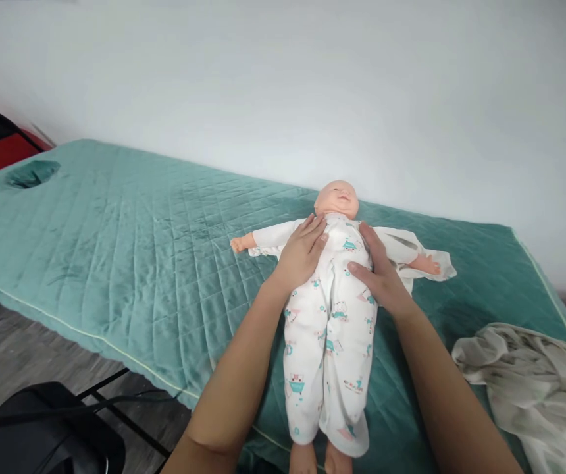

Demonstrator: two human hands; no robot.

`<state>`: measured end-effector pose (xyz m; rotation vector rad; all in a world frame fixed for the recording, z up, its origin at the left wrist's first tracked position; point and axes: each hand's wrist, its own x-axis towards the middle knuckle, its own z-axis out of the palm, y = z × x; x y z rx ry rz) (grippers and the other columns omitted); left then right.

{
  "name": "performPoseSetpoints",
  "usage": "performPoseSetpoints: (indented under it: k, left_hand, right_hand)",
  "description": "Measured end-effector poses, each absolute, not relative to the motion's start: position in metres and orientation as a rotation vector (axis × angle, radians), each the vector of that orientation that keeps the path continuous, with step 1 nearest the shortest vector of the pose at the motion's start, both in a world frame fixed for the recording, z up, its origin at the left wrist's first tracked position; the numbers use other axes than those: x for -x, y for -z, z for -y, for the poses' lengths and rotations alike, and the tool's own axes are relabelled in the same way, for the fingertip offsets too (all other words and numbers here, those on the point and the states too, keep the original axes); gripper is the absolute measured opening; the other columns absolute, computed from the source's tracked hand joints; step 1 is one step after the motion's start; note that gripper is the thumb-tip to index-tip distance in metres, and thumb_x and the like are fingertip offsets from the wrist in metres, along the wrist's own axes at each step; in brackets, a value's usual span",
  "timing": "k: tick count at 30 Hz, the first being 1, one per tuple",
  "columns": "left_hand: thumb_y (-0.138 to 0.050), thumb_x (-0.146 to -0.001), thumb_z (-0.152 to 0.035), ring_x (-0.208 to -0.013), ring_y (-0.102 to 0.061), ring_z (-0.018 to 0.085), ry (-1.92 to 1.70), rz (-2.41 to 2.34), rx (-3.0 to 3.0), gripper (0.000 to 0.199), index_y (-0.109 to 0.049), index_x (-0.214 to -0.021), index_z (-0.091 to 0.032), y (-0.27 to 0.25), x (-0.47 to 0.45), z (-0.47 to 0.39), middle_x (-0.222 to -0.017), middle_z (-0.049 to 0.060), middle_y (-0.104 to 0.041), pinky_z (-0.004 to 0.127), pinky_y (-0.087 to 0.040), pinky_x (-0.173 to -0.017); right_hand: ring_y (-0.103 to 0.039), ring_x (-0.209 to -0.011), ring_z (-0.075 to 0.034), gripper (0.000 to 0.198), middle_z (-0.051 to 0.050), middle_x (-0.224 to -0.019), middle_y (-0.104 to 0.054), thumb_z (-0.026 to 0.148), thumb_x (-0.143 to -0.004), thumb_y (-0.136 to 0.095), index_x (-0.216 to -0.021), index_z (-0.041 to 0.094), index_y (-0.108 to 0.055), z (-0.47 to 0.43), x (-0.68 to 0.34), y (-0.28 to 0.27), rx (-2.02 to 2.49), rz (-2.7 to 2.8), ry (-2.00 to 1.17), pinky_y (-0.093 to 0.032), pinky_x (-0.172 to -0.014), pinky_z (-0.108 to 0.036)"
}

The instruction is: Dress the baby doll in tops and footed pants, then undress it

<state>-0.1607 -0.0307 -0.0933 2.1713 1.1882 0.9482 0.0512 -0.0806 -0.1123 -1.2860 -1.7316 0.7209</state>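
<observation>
A baby doll lies on its back on a green quilted bed cover, its head toward the wall and its feet toward me. It wears white printed pants pulled up high over its chest. A white top spreads out beneath it, around the outstretched arms. My left hand rests on the doll's chest at the left, fingers extended and flat. On the opposite side, my right hand lies along the torso, its thumb apart from the fingers and over the cloth. Neither hand grips anything that I can see.
A crumpled pale cloth lies on the cover at the right. The bed has a face hole at its far left. A white wall runs behind. A black bag-like object is below the bed at the lower left.
</observation>
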Motion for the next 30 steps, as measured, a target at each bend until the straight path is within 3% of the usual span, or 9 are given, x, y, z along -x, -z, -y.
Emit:
performPoseSetpoints:
  k: [8, 11, 15, 19, 26, 30]
  left_hand:
    - [-0.032, -0.106, -0.033, -0.126, -0.063, 0.019, -1.558, -1.111, -2.387, 0.038, -0.065, -0.118, -0.019, 0.103, 0.158, 0.047, -0.131, 0.011, -0.070, 0.041, -0.049, -0.108]
    - [-0.032, -0.105, -0.034, -0.114, -0.069, 0.019, -1.722, -1.017, -2.441, 0.035, -0.064, -0.109, -0.018, 0.105, 0.159, 0.053, -0.119, 0.011, -0.075, 0.038, -0.052, -0.097]
    - [-0.028, -0.106, -0.037, -0.106, -0.070, 0.018, -1.756, -1.046, -2.481, 0.038, -0.062, -0.104, -0.019, 0.108, 0.159, 0.054, -0.109, 0.010, -0.076, 0.037, -0.054, -0.092]
    - [-0.029, -0.106, -0.038, -0.090, -0.068, 0.019, -1.853, -1.095, -2.520, 0.036, -0.059, -0.096, -0.020, 0.112, 0.159, 0.052, -0.090, 0.008, -0.072, 0.037, -0.052, -0.082]
    - [-0.027, -0.106, -0.037, -0.069, -0.057, 0.017, -1.876, -1.113, -2.502, 0.038, -0.055, -0.087, -0.020, 0.114, 0.158, 0.052, -0.073, 0.005, -0.061, 0.032, -0.043, -0.065]
    - [-0.029, -0.106, -0.030, -0.069, -0.058, 0.015, -1.889, -1.139, -2.535, 0.036, -0.055, -0.085, -0.019, 0.112, 0.157, 0.052, -0.073, 0.004, -0.062, 0.030, -0.041, -0.063]
  right_hand:
    - [-0.021, -0.156, -0.027, 0.087, -0.003, -0.168, -0.024, 0.051, -0.084, -0.073, -0.159, 0.034, -0.030, 0.083, -0.049, 0.109, 1.280, 1.704, -0.699, -0.017, -0.128, -0.052]
    - [-0.019, -0.157, -0.026, 0.079, -0.001, -0.168, -0.025, 0.050, -0.085, -0.072, -0.155, 0.037, -0.037, 0.084, -0.049, 0.107, 1.250, 1.737, -0.663, -0.017, -0.128, -0.054]
    - [-0.015, -0.157, -0.026, 0.059, 0.001, -0.166, -0.030, 0.048, -0.089, -0.069, -0.144, 0.039, -0.050, 0.085, -0.047, 0.103, 1.240, 1.802, -0.603, -0.016, -0.128, -0.055]
    - [-0.024, -0.154, -0.027, 0.045, -0.002, -0.162, -0.035, 0.045, -0.087, -0.071, -0.129, 0.033, -0.059, 0.086, -0.044, 0.099, 1.213, 1.791, -0.570, -0.021, -0.127, -0.052]
    - [-0.027, -0.151, -0.028, 0.023, -0.006, -0.160, -0.031, 0.033, -0.083, -0.070, -0.099, 0.026, -0.056, 0.089, -0.039, 0.096, 1.246, 1.748, -0.574, -0.027, -0.122, -0.048]
    - [-0.038, -0.140, -0.031, 0.017, -0.008, -0.144, -0.042, 0.023, -0.079, -0.067, -0.086, 0.024, -0.052, 0.094, -0.030, 0.093, 1.276, 1.784, -0.391, -0.031, -0.116, -0.052]
